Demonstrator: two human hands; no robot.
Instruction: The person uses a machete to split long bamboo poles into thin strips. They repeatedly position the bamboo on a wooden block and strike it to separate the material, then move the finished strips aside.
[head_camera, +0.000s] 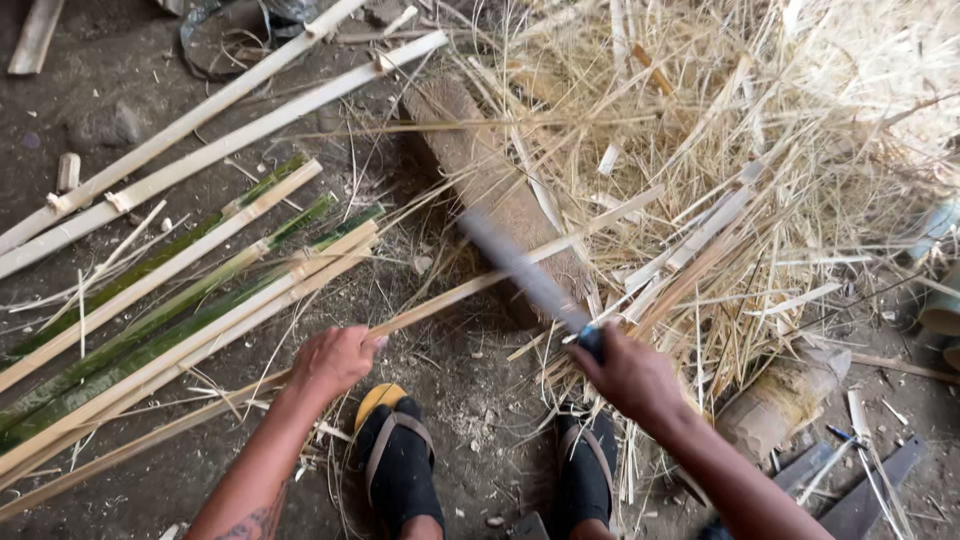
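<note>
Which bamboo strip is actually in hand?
The thin pale strip gripped by the left hand, running diagonally toward the knife blade. The other strips lie untouched on the ground.

Blade (515, 270) motion-blurred beyond right hand (630, 375) fingers; edge and tip unclear. Handle mostly hidden inside those fingers. Bamboo strip (450, 295) covered where left hand (335, 360) fingers wrap it; near end leaves frame at left edge. Both forearms cut off at bottom edge.
</note>
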